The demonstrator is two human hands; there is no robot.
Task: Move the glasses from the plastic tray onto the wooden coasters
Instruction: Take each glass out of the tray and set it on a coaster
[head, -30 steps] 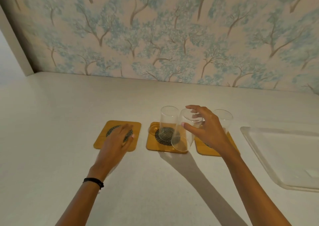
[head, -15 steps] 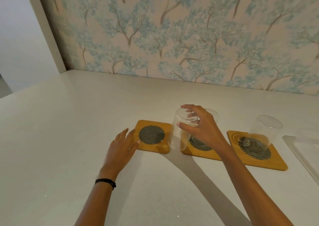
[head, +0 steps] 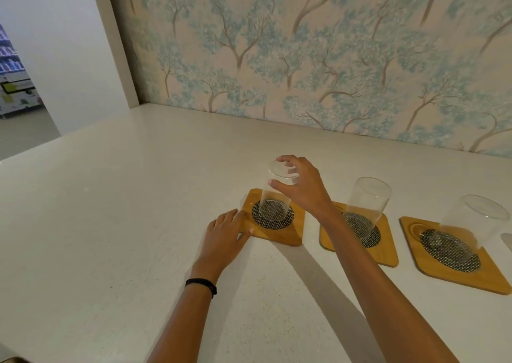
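Three wooden coasters with dark mesh centres lie in a row on the white counter. My right hand (head: 300,189) grips the top of a clear glass (head: 274,196) that stands upside down on the left coaster (head: 282,233). My left hand (head: 225,236) rests flat on the counter, fingers touching that coaster's near-left edge. A second inverted glass (head: 365,204) stands on the middle coaster (head: 385,254). A third glass (head: 468,227) stands on the right coaster (head: 448,276). The plastic tray is out of view, save perhaps a sliver at the right edge.
The wallpapered wall (head: 304,57) runs along the back of the counter (head: 110,224). A white pillar (head: 116,44) stands at the back left, with an open room beyond it. My right forearm crosses in front of the middle coaster.
My right hand carried the glass leftwards from beside the middle coaster and set it onto the left coaster. My left hand slid off the coaster's top to its edge. The camera turned left.
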